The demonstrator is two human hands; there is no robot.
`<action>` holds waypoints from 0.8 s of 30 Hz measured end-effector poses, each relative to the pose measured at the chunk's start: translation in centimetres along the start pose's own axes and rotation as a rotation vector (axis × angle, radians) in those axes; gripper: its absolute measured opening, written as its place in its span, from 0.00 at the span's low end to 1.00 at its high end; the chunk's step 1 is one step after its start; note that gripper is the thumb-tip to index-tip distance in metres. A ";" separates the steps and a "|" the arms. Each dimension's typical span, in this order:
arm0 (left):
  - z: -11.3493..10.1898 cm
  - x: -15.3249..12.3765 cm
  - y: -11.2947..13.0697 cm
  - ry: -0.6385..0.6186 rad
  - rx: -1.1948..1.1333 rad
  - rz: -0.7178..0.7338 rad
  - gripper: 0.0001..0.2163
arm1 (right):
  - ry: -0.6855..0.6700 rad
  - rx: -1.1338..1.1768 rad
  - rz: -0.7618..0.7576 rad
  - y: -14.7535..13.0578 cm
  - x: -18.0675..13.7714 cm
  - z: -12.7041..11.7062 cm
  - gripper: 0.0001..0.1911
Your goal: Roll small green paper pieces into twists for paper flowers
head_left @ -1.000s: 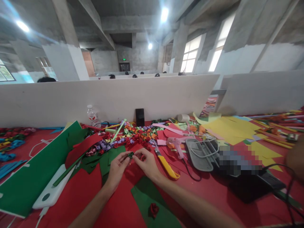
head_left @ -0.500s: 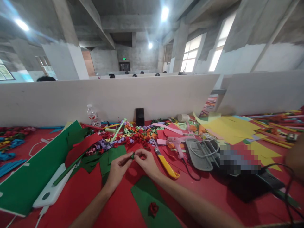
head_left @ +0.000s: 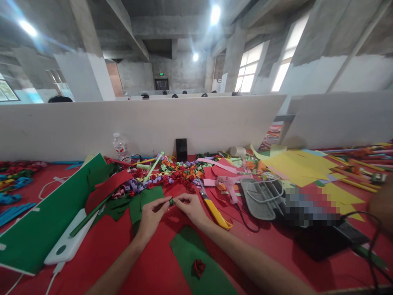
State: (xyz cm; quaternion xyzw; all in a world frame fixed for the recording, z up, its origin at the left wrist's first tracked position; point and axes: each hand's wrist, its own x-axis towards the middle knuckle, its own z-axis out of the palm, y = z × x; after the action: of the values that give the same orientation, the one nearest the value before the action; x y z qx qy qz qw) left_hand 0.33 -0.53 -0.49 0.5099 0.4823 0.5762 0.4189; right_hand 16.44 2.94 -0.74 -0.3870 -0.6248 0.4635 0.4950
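Between my fingertips is a small piece of green paper [head_left: 171,202], mostly covered by the fingers. My left hand [head_left: 152,214] pinches it from the left, and my right hand [head_left: 190,208] pinches it from the right. Below them a red paper rose [head_left: 198,268] lies on a green paper sheet [head_left: 192,246]. Just right of my right hand rests a yellow utility knife [head_left: 217,214]. Behind the hands, cut green paper [head_left: 150,193] lies by a heap of small coloured paper flowers [head_left: 172,174].
A pink glue gun [head_left: 231,189] and a grey tray [head_left: 258,200] with a white cable lie to the right. At left, a green board [head_left: 58,213] stands beside a white power strip [head_left: 66,241]. A phone [head_left: 181,150] and a bottle [head_left: 119,146] stand by the white partition [head_left: 147,127].
My fingers have shifted slightly around the small green piece, and the left fingers look straighter. The rest of the table looks the same, with a slight camera shift.
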 end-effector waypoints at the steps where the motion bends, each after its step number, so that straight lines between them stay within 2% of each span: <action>1: 0.0 0.0 0.1 0.010 -0.002 -0.005 0.10 | -0.002 -0.015 -0.017 0.0 0.0 0.0 0.11; 4: 0.0 0.0 0.2 0.021 0.013 0.002 0.09 | -0.024 -0.017 -0.024 0.1 0.0 0.0 0.11; 10: -0.1 0.1 -0.1 -0.037 0.037 0.039 0.10 | -0.025 0.113 0.099 1.0 0.1 0.2 0.14; 15: -0.1 0.1 -0.8 -0.036 -0.029 -0.043 0.11 | -0.026 0.097 0.093 1.1 0.1 0.2 0.14; 24: -0.2 0.3 -1.1 -0.043 -0.096 -0.071 0.14 | -0.047 0.052 0.074 0.9 0.0 0.3 0.11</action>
State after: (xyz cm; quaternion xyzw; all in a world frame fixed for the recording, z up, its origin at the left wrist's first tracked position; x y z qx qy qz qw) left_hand 0.12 -0.03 -1.53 0.4839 0.4627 0.5723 0.4735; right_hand 16.23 3.09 -1.62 -0.3858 -0.6092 0.5069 0.4724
